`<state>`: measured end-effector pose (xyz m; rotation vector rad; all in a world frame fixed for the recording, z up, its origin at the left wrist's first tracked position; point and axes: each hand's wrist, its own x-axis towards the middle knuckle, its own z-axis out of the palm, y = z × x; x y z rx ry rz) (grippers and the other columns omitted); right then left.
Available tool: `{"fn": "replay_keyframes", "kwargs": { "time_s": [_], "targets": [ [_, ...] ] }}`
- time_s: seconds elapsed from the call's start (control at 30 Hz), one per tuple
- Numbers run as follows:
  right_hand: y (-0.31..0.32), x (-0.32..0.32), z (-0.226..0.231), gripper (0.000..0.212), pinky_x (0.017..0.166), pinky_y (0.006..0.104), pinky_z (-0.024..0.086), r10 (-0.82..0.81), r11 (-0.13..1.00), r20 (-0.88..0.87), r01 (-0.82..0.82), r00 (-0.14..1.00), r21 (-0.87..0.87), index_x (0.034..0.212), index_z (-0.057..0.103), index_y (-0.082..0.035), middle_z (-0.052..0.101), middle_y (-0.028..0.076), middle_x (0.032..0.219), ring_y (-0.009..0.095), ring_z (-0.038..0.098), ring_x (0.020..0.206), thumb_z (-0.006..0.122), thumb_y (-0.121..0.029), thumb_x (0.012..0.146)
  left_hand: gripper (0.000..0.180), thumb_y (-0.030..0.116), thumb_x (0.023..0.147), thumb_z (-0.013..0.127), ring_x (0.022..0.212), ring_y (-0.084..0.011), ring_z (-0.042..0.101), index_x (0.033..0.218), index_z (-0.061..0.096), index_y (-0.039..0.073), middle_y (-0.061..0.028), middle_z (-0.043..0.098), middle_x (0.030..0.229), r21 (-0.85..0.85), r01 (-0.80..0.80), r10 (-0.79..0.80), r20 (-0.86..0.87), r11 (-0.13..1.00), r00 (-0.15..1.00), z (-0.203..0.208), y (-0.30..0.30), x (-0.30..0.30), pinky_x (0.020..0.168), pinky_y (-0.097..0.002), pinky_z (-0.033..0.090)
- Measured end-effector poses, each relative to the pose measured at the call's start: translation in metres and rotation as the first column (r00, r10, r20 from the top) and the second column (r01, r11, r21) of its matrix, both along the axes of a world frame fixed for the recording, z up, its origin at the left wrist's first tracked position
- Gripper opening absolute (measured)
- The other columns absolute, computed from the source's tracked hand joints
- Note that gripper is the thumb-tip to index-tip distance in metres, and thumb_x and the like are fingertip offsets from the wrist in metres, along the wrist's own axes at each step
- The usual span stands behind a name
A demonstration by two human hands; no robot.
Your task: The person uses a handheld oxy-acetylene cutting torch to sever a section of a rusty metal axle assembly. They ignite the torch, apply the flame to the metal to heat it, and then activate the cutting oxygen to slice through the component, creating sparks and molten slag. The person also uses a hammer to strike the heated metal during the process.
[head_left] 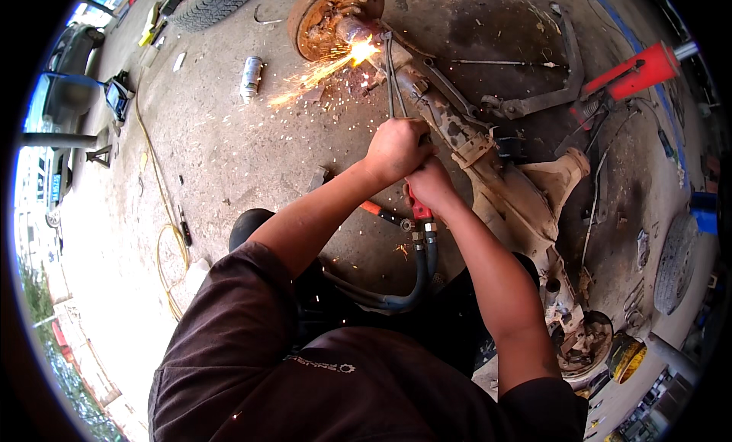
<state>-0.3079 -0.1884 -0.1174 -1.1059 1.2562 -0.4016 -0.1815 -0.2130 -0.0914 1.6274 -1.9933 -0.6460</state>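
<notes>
In the head view, a torch point(391, 91) with slim metal tubes stood out ahead of the person, pointing away over the concrete floor point(221, 152) toward the hub end of a long axle housing point(526, 190). Both hands were closed on it: the left hand point(398, 150) wrapped the body just behind the tubes, and the right hand point(432, 184) gripped directly below, touching or nearly touching it, with a red grip point(419, 207) showing beneath. The fingers' exact placement was partly hidden. Beyond the tip, a bright glare point(361, 50) threw sparks leftward beside the rusty drum point(311, 23). The torch was probably light enough for one hand but front-heavy along its rigid tubes, so a two-handed hold suited steadiness; the red grip and the body behind the tubes looked the safe places to grasp, while the tip end would have been dangerously hot. The dark hoses point(421, 274) at its rear seemed bendable yet springy, likely to tug at the handle. The housing, by contrast, looked very heavy, stiff and hard to damage, its rusted skin rough rather than slippery, best held by its tube well away from the heated end.
</notes>
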Motion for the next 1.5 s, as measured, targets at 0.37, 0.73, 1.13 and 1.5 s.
{"fn": "replay_keyframes", "kwargs": {
  "time_s": [0.37,0.73,1.13,1.5],
  "targets": [
    [0.0,0.002,0.02,0.02,0.04,0.0384,0.044,-0.013,0.998,-0.032,0.014,0.999,0.057,0.088,0.057,0.001,0.055,0.008,0.057,0.022,0.057,0.044,0.05,-0.016,0.095,0.029,0.028,0.075,0.08,0.082,-0.0389,0.067,0.085,0.07,0.003,-0.0174,0.069,0.086,-0.001,-0.005,0.005,-0.007,1.0,1.0,-0.002,0.0,0.0,0.076,-0.046,0.055],
    [0.0,0.003,0.018,0.018,0.038,0.038,0.043,0.017,0.998,-0.05,-0.015,0.999,0.054,0.091,0.055,0.002,0.054,0.009,0.058,0.022,0.057,0.043,0.048,-0.014,0.096,0.029,0.028,0.075,0.08,0.082,-0.0383,0.068,0.086,0.071,0.003,-0.0173,0.07,0.087,0.0,-0.011,0.011,0.002,1.0,1.0,-0.004,0.002,0.001,0.076,-0.0453,0.055],
    [0.002,0.008,0.036,0.012,0.041,0.038,0.045,0.017,1.0,-0.089,-0.015,0.996,0.024,0.089,0.055,0.001,0.056,0.009,0.057,0.022,0.06,0.044,0.052,-0.01,0.094,0.03,0.027,0.074,0.083,0.083,-0.0385,0.069,0.089,0.072,0.003,-0.0175,0.071,0.089,-0.052,-0.032,0.03,-0.046,0.998,0.998,-0.007,0.005,0.006,0.076,-0.0442,0.056],
    [0.002,0.008,0.029,0.014,0.041,0.0385,0.045,0.02,1.0,-0.1,-0.019,0.995,0.004,0.087,0.054,0.001,0.056,0.01,0.056,0.023,0.06,0.044,0.052,-0.011,0.093,0.033,0.027,0.073,0.084,0.085,-0.0372,0.069,0.093,0.073,0.003,-0.0172,0.072,0.09,-0.071,-0.045,0.04,-0.07,0.996,0.997,-0.005,0.007,0.005,0.077,-0.0426,0.056]
  ]
}}
